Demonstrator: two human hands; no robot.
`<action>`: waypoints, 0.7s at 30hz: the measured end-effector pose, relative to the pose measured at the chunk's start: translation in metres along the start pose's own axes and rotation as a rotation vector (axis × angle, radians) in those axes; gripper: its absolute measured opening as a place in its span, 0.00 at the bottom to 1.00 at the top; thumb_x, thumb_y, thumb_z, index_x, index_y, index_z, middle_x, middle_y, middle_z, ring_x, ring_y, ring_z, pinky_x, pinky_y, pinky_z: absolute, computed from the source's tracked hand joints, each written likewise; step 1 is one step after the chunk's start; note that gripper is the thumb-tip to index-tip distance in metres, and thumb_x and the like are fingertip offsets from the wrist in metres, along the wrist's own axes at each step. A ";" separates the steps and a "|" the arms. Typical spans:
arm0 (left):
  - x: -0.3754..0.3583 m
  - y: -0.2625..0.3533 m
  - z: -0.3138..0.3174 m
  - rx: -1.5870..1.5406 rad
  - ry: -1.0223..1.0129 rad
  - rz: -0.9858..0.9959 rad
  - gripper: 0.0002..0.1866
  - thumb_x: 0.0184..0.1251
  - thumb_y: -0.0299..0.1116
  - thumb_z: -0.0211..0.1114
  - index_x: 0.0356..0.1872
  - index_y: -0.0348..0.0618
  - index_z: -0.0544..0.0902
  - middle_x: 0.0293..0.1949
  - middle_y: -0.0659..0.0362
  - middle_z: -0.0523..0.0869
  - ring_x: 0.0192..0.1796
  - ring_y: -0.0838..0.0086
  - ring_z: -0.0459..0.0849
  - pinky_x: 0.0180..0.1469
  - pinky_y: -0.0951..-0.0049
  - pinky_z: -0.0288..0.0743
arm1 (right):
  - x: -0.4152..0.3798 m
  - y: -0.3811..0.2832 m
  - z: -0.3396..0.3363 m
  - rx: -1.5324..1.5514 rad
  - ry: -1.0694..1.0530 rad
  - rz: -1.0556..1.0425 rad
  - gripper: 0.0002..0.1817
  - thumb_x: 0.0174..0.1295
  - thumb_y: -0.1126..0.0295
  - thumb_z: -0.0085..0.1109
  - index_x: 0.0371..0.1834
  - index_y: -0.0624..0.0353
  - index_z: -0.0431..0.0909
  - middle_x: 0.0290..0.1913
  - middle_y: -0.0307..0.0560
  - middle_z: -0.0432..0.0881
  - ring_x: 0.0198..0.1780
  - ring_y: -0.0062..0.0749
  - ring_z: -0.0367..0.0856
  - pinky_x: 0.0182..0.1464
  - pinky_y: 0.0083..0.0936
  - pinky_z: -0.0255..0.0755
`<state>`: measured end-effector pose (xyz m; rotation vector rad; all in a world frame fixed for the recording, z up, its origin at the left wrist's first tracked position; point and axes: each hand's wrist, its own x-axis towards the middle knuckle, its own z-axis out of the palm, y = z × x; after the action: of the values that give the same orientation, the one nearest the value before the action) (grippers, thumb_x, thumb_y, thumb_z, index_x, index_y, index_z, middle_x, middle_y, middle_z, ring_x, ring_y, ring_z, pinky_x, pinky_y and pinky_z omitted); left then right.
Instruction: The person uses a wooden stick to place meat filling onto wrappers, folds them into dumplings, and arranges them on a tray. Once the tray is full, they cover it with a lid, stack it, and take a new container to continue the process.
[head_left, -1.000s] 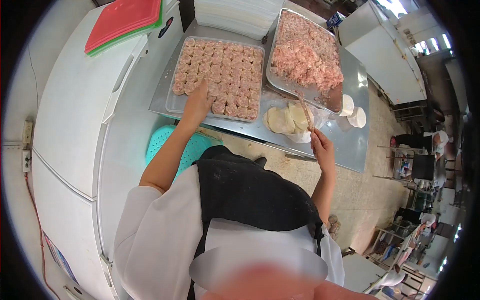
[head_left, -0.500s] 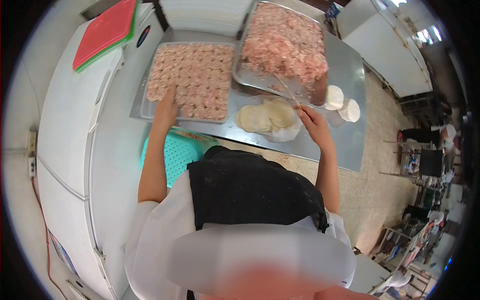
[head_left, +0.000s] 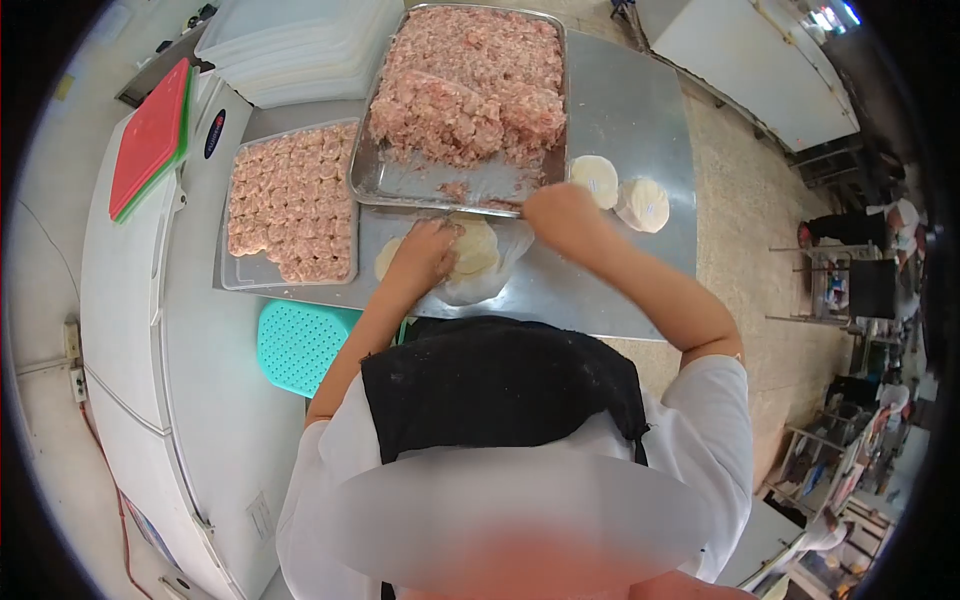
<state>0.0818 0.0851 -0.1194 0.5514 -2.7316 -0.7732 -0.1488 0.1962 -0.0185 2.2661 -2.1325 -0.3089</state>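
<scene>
My left hand (head_left: 425, 255) is over a stack of round, pale dough wrappers (head_left: 475, 248), its fingers bent onto them and gripping at the wrappers. The wrappers lie on a clear plastic sheet (head_left: 480, 290). Closed, my right hand (head_left: 562, 212) is at the near edge of a metal tray (head_left: 390, 185) heaped with pink ground meat (head_left: 465, 90). It grips a thin stick, mostly hidden by the fist. On the left, a plastic tray (head_left: 243, 270) carries rows of meat-filled dumplings (head_left: 295, 200).
Two round stacks of wrappers (head_left: 594, 180) stand right of the metal tray on the steel table (head_left: 630, 100). White lids or trays (head_left: 300, 50) are piled behind. A turquoise basket (head_left: 300, 345) is below the table's front edge. White freezers (head_left: 200, 380) line the left.
My left hand has left the dumpling tray and moved right onto the wrappers. My right hand has shifted toward the metal tray's near edge. The view has turned and moved.
</scene>
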 end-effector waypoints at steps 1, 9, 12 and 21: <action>0.001 -0.001 0.010 0.078 0.080 0.044 0.18 0.57 0.31 0.67 0.51 0.44 0.83 0.51 0.48 0.83 0.54 0.51 0.78 0.59 0.57 0.72 | 0.000 0.009 -0.015 0.004 0.005 -0.009 0.09 0.54 0.70 0.56 0.22 0.56 0.86 0.29 0.51 0.86 0.33 0.47 0.87 0.29 0.42 0.78; -0.007 0.002 -0.026 -0.098 0.192 -0.120 0.12 0.63 0.33 0.65 0.45 0.39 0.84 0.45 0.50 0.85 0.50 0.56 0.82 0.57 0.61 0.74 | 0.050 0.041 0.045 0.142 0.211 0.012 0.08 0.57 0.69 0.55 0.30 0.58 0.84 0.28 0.52 0.85 0.33 0.47 0.87 0.31 0.40 0.80; -0.009 0.007 -0.045 -0.348 0.255 -0.313 0.10 0.67 0.32 0.63 0.45 0.37 0.83 0.42 0.54 0.85 0.48 0.66 0.83 0.55 0.67 0.75 | 0.032 0.027 0.023 0.256 0.154 -0.141 0.08 0.54 0.70 0.56 0.26 0.59 0.84 0.28 0.54 0.84 0.34 0.48 0.86 0.33 0.41 0.79; -0.013 -0.013 -0.077 -1.406 0.492 -0.527 0.13 0.70 0.28 0.61 0.52 0.34 0.78 0.48 0.56 0.84 0.51 0.71 0.83 0.56 0.69 0.77 | 0.029 0.018 0.016 0.213 0.085 -0.157 0.10 0.55 0.67 0.57 0.24 0.58 0.85 0.26 0.53 0.84 0.32 0.48 0.86 0.33 0.40 0.79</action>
<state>0.1228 0.0458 -0.0644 0.8671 -1.0861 -1.9845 -0.1679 0.1684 -0.0350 2.5163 -2.0381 0.0153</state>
